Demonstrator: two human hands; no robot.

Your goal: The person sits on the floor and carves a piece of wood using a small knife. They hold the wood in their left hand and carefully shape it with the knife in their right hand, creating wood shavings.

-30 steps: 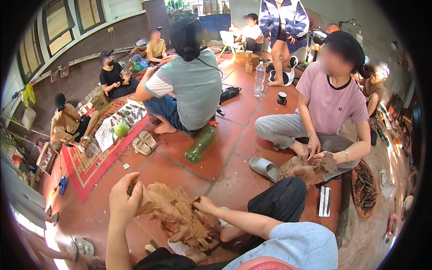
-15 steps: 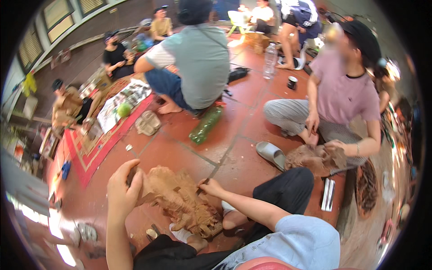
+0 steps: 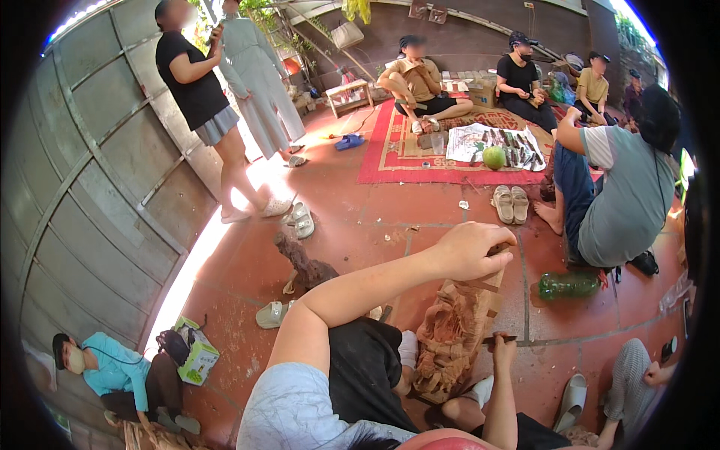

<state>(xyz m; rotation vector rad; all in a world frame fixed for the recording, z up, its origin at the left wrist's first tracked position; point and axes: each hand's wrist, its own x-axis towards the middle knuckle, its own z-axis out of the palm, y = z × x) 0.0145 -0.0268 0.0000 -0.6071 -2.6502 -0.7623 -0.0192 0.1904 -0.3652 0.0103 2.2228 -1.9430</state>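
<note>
A reddish-brown wood carving (image 3: 447,334) with deep folded relief rests on the floor between my feet. My left hand (image 3: 472,251) is at its far end, fingers curled round something brownish that I cannot make out. Right of the carving, my right hand (image 3: 504,352) grips a slim dark carving tool (image 3: 495,340), which points left toward the wood. My fingers cover much of the tool, so its tip is hard to see.
A green plastic bottle (image 3: 568,285) lies right of the carving. Left is a dark wooden piece (image 3: 301,262). Sandals (image 3: 511,204) lie about the tiled floor. A red rug (image 3: 382,161) holds a green round fruit (image 3: 493,157) and tools on paper. Several people sit or stand around.
The view has swung left, bringing the metal gate and two standing people into sight. Both hands remain around the carving, the right still holding the dark tool.
</note>
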